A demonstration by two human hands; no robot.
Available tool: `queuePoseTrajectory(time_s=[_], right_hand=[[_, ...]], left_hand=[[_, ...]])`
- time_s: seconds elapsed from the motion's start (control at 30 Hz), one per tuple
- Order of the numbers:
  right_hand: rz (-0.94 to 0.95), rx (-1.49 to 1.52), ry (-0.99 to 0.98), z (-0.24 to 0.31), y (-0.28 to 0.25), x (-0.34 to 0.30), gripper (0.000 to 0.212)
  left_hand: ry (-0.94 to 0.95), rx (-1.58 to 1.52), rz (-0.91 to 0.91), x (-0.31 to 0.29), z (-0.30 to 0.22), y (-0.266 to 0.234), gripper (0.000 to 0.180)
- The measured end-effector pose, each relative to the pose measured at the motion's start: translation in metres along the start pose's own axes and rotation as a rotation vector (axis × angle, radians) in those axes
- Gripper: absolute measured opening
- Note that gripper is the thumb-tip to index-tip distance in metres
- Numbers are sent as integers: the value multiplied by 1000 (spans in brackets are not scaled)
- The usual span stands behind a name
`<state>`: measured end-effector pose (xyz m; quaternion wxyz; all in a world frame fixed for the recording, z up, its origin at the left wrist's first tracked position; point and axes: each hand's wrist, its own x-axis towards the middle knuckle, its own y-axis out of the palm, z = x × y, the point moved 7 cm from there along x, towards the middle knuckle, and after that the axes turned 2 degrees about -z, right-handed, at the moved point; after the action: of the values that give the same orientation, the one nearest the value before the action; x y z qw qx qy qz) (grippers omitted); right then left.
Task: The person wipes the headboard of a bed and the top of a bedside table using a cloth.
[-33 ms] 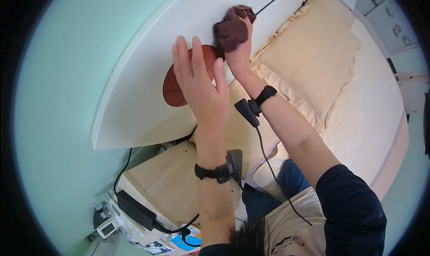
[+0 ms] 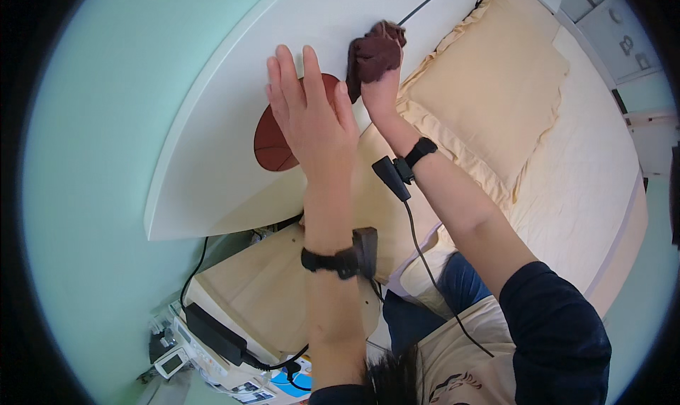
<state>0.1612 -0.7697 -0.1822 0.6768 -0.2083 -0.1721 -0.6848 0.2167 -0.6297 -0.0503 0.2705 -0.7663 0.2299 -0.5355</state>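
Note:
A dark maroon cloth (image 2: 375, 56) is bunched in my right hand (image 2: 381, 97), up against the white headboard (image 2: 212, 128). Part of the cloth hangs down on its left side, and it covers most of the fingers. My left hand (image 2: 315, 125) is held over a red-brown basketball picture (image 2: 273, 146) on the headboard, fingers stretched out and nothing in them. Whether its fingertips touch the board I cannot tell. Each wrist wears a black strap with a small block on it.
A cream ruffled pillow (image 2: 489, 86) lies on the bed (image 2: 588, 171) to the right. A pale wooden cabinet (image 2: 255, 281) stands below the headboard, with a black power adapter (image 2: 214, 334) and cables at its edge. The pale green wall (image 2: 85, 157) is at the left.
My left hand has shifted slightly left and up. The cloth in my right hand has moved a little down and right, and its left side now hangs lower.

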Motion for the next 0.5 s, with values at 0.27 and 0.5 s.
queuePoseTrajectory(time_s=[0.27,0.5], right_hand=[[25,84,291,-86,-9,-34,52],[-82,160,142,-9,-8,26,71]], left_hand=[[132,377,53,42,5,37,69],[217,428,26,41,14,30,69]])
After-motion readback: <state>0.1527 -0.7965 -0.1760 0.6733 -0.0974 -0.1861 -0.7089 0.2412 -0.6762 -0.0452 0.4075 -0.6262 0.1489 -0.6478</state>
